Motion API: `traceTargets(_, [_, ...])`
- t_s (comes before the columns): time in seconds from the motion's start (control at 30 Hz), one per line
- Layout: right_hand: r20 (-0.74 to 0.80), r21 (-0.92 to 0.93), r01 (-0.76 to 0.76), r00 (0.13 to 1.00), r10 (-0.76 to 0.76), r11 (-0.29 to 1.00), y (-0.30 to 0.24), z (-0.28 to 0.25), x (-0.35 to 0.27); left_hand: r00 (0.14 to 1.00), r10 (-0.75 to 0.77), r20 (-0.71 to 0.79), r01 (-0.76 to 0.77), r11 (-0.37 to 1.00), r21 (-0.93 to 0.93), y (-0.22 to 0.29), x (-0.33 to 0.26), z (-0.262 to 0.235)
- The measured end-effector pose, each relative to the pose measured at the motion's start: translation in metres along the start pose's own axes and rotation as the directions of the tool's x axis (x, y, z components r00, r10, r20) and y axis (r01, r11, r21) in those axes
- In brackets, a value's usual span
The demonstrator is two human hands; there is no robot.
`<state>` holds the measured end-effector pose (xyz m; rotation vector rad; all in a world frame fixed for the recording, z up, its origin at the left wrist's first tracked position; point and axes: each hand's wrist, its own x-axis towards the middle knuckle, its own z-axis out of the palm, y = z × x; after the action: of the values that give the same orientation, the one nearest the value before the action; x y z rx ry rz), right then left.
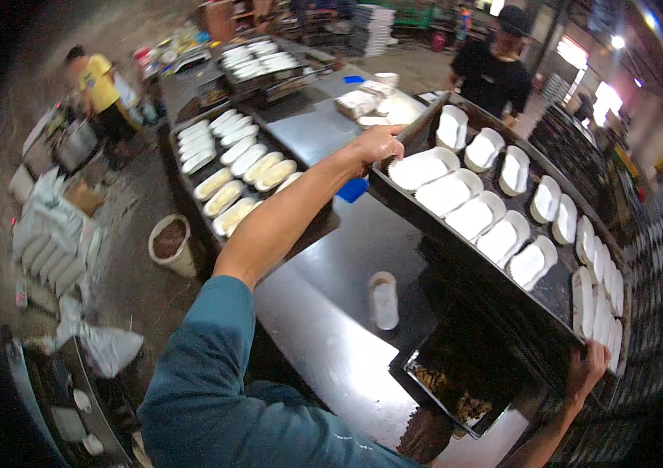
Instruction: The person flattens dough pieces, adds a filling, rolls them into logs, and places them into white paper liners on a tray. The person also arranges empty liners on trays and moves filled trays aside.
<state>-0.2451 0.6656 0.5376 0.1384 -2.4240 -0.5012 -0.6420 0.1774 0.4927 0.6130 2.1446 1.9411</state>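
Observation:
A large dark baking tray is held up and tilted above the metal table. My left hand is closed on its far left corner, and my right hand grips its near right corner. White oval paper baking cups stand in rows in the tray; those at its right end are bunched together on their sides. On the tabletop below lies a single loose paper cup. Under the raised tray sits a smaller dark pan with brown crumbly stuff in it.
Another dark tray holds paper cups, several filled with pale yellow batter. Farther back stands a tray of white cups. A bucket is on the floor at left. One person in black stands across the table, another in yellow far left.

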Motion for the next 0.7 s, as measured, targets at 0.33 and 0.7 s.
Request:
traceTargets(0.33, [-0.092,0.194,-0.049,0.993,0.068,0.980,-0.064,-0.050,0.015,0.951,0.252,-0.180,-0.149,0.883,0.445,0.072,-0.195,-0.117])
traceTargets(0.7, [-0.090,0.496,0.053,0.996,-0.010,0.867,0.032,0.013,0.056,0.877,0.053,-0.477,0.088,0.960,0.268,0.140,-0.283,-0.048])
